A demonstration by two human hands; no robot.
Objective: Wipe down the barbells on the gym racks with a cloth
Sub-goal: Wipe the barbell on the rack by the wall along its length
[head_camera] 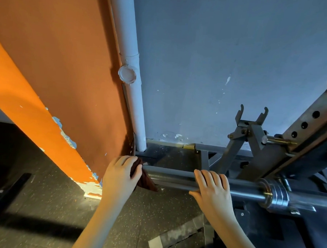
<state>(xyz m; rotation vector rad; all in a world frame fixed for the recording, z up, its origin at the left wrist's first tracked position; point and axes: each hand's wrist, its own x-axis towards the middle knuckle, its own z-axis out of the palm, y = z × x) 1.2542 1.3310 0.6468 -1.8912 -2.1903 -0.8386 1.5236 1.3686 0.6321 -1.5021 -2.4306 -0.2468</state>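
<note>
— Now, where does the barbell (173, 177) lie with respect to the fingers?
— Its steel sleeve runs level from the left hand (121, 175) to the right hand (212, 189) and on, past the right knuckles, to a ringed collar (274, 194). The sleeve's free end sits under the left fingers (128, 162).
— And the cloth (147, 181)?
— It is dark brown and bunched in the left hand. The left fingers curl over it from above and the thumb closes against it, pressing it on the sleeve's end. A loose corner hangs below the bar, just right of the thumb.
— How do the right fingers (209, 177) stand?
— Side by side, draped over the top of the sleeve, tips on its far side. The thumb lies along the near underside, so the hand wraps the bar. A bare length of sleeve separates the two hands.
— What lies beyond the fingertips?
— Beyond the right fingertips stands a grey rack frame (233, 145) with a forked hook (250, 122) and a rusted upright (308, 126) pierced with holes. Beyond the left fingertips, a white pipe (132, 66) stands in the corner between an orange wall (58, 63) and a grey wall (218, 51). Below both wrists lies a speckled dark floor (52, 203).
</note>
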